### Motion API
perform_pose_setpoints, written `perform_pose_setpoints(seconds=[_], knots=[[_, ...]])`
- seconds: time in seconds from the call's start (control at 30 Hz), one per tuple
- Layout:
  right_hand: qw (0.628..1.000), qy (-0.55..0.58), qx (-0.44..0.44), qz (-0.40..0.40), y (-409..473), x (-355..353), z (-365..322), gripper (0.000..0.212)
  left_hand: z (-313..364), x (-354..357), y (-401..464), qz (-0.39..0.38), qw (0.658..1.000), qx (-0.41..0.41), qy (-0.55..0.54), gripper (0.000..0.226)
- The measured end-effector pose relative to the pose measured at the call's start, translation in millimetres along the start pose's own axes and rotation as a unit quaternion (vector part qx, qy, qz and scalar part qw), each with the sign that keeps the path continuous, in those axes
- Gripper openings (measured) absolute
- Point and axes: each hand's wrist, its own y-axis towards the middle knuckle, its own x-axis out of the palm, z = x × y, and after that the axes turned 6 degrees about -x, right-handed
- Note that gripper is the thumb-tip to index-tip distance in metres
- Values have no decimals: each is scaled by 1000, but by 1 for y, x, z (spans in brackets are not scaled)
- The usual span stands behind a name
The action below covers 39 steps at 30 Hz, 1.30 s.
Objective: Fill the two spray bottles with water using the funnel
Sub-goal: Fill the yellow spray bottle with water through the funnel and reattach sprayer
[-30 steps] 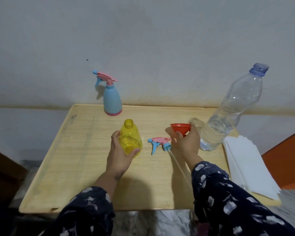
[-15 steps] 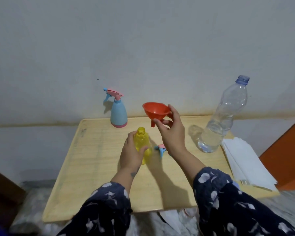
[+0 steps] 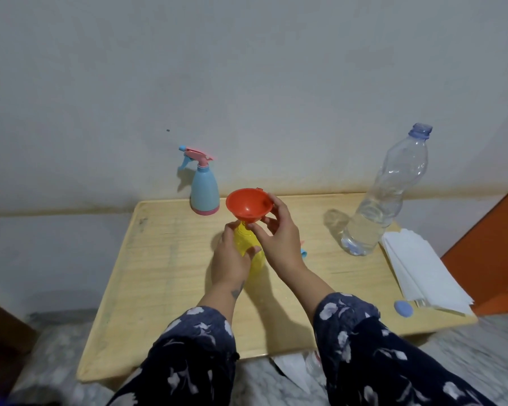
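A yellow spray bottle [image 3: 248, 244] without its head stands mid-table, gripped around its body by my left hand [image 3: 229, 259]. A red funnel [image 3: 248, 205] sits with its spout at the bottle's neck, held at the rim and stem by my right hand [image 3: 279, 238]. The removed pink-and-blue spray head [image 3: 303, 252] lies just right of that hand, mostly hidden. A blue spray bottle [image 3: 204, 191] with its head on stands at the table's back edge. An uncapped clear water bottle [image 3: 384, 197], partly filled, stands at the right.
The wooden table [image 3: 165, 273] abuts a grey wall. A stack of white paper [image 3: 423, 273] lies at the right edge, with a blue cap [image 3: 403, 309] beside it. An orange surface [image 3: 493, 244] rises at the far right.
My right hand picked the funnel up from the table, carried it left and lowered it onto the yellow bottle's neck. My left hand stayed on the bottle.
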Motion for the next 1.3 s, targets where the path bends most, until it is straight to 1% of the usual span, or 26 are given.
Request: perform_pose_setpoints(seconds=[0.2,0.4,0.5,0.57,0.7,0.77,0.83,0.9,1.03,1.1,1.2,1.3], knots=[[1000,-11,19,-13,-4,-12,7,82,-4,1,1,0,1000,5,-9,57],[993,-95,58,26,-7,-56,26,69,-12,1,0,-6,1000,19,9,61],[983,-150,71,76,-5,-88,41,66,-20,5,-3,-4,1000,23,5,65],[971,-186,83,128,-1,-110,51,68,-23,10,-5,3,1000,24,12,66],[931,-237,94,261,15,-149,63,87,-25,17,-9,22,998,41,36,66],[925,-230,96,287,28,-165,68,98,-26,21,-8,34,997,43,54,66],[932,-210,85,283,43,-178,73,106,-28,23,-9,42,996,43,63,65],[936,-208,63,277,59,-185,76,111,-29,25,-10,45,996,41,68,68],[930,-248,-14,271,86,-191,76,114,-29,26,-10,48,996,37,69,73],[925,-258,-29,276,95,-192,77,111,-28,27,-10,48,996,31,67,75],[933,-220,-18,284,101,-191,76,105,-26,27,-11,46,997,23,60,76],[935,-223,-29,273,101,-192,74,101,-28,26,-9,36,997,16,61,76]])
